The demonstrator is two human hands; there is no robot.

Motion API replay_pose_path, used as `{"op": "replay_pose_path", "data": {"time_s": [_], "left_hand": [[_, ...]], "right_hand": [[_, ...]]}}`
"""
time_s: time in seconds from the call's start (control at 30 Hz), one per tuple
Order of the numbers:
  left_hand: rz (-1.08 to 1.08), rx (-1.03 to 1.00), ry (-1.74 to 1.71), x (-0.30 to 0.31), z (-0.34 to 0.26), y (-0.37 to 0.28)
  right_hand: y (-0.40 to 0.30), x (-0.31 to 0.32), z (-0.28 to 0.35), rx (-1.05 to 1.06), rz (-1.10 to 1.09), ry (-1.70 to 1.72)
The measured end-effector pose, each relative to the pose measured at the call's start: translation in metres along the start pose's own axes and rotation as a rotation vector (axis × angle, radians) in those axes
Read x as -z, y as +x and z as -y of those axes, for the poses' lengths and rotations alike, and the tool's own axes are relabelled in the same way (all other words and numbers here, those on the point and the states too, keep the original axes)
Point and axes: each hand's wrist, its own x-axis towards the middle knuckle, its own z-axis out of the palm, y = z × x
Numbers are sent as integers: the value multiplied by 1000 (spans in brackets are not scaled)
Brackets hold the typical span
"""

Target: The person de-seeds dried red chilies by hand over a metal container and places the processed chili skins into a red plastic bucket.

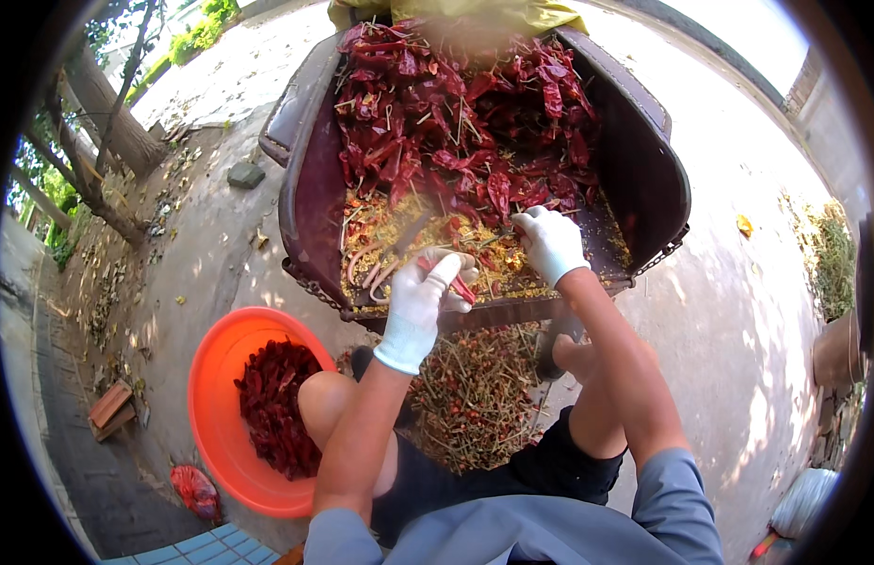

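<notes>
My left hand (430, 282), in a white knit glove with a pale blue cuff, holds a dried red chili pepper (463, 288) above the front edge of a dark metal cart bed (306, 191). My right hand (550, 240), gloved alike, is at the near edge of the heap of dried red chilies (423, 120); its fingertips are drawn together, and whether they pinch anything is unclear. Yellow seeds (363, 212) and bits of stem cover the bed's front. Beside my left hand lies what looks like a pair of scissors (372, 274) with pinkish handles.
An orange plastic basin (218, 417) with dark red chili pods (281, 409) stands by my left knee. Stems and scraps (476, 402) are piled on the ground between my legs. Chains (661, 258) hang at the cart's corners. Left are a red plastic bag (195, 492), bricks (112, 409) and a tree (115, 106).
</notes>
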Motion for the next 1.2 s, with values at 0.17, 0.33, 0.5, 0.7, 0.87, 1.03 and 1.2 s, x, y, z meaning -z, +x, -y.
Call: {"op": "replay_pose_path", "data": {"time_s": [0.17, 0.33, 0.5, 0.7, 0.87, 1.03, 1.2], "left_hand": [[39, 22, 2, 5, -4, -4], [-44, -55, 126, 8, -7, -6], [-155, -68, 397, -2, -7, -4], [-65, -470, 756, 7, 20, 11], [-43, -335, 753, 10, 15, 8], [-128, -620, 1211, 12, 14, 6], [-77, -604, 1439, 5, 7, -6]], "right_hand": [[7, -18, -10, -93, 113, -117], [11, -2, 1, -232, -31, 108], [0, 36, 41, -419, -159, 717], [-27, 44, 84, -352, -28, 1156], [-30, 56, 87, -354, 177, 1405], [-28, 56, 85, -213, 36, 1258], [-29, 52, 94, -41, -82, 840]]}}
